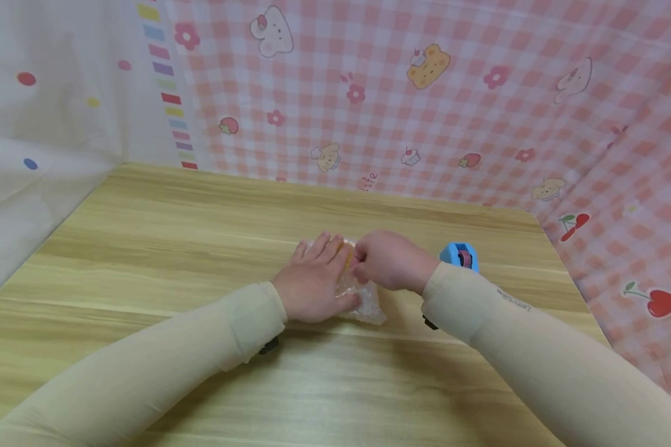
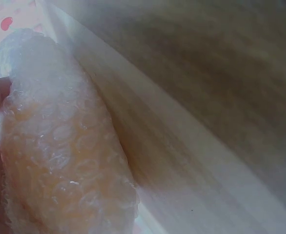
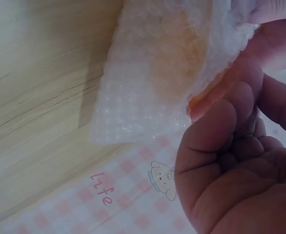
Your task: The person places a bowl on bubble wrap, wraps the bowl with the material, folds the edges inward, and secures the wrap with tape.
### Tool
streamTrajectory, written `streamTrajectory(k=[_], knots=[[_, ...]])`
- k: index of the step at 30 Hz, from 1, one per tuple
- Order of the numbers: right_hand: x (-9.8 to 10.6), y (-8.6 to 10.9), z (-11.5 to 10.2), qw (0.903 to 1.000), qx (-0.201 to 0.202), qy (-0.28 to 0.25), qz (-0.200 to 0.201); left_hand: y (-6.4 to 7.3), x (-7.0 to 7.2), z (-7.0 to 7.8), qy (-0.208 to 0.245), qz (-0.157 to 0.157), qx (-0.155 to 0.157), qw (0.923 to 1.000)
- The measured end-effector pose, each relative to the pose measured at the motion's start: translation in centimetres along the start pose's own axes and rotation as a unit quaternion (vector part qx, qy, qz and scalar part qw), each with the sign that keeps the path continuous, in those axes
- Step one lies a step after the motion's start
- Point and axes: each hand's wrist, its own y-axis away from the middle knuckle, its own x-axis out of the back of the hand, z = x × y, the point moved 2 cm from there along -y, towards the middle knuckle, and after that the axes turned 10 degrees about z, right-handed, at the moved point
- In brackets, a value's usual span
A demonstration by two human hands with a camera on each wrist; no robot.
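A package of clear bubble wrap [image 1: 369,304] lies on the table, with something orange-yellow [image 3: 177,53] showing through it; the kind of thing inside is not clear. My left hand [image 1: 312,285] rests across the package from the left, palm down with fingers spread. From the other side comes my right hand [image 1: 394,261], its fingers curled and gripping at the edge of the wrap. A shiny reddish edge shows beside those fingertips in the right wrist view. In the left wrist view the bubbled side [image 2: 65,136] is seen close up.
A blue tape dispenser [image 1: 451,252] with a reddish roll stands just beyond my right wrist, partly hidden by the sleeve. The wood-grain table [image 1: 162,248] is bounded by a pink checked cloth [image 1: 369,124] behind and on the right, and a white dotted cloth [image 1: 50,124] on the left.
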Motion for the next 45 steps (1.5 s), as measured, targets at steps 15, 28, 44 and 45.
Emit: streamTrajectory(k=[15, 28, 44, 45], knots=[[-1.2, -1.7, -1.3, 0.9938, 0.034, 0.105, 0.01, 0.0, 0.2, -0.1, 0.024, 0.016, -0.001, 0.9996], [-2.3, -2.3, -2.4, 0.9811, 0.062, 0.181, 0.028, -0.1, 0.1, -0.2, 0.047, 0.019, 0.008, 0.9987], [-2.4, -2.6, -2.7, 0.9802, 0.036, 0.195, 0.008, -0.1, 0.0, -0.2, 0.065, 0.03, 0.018, 0.9973], [-2.3, -2.6, -2.8, 0.9799, 0.034, 0.196, 0.007, -0.1, 0.0, -0.2, 0.064, 0.03, 0.017, 0.9973]])
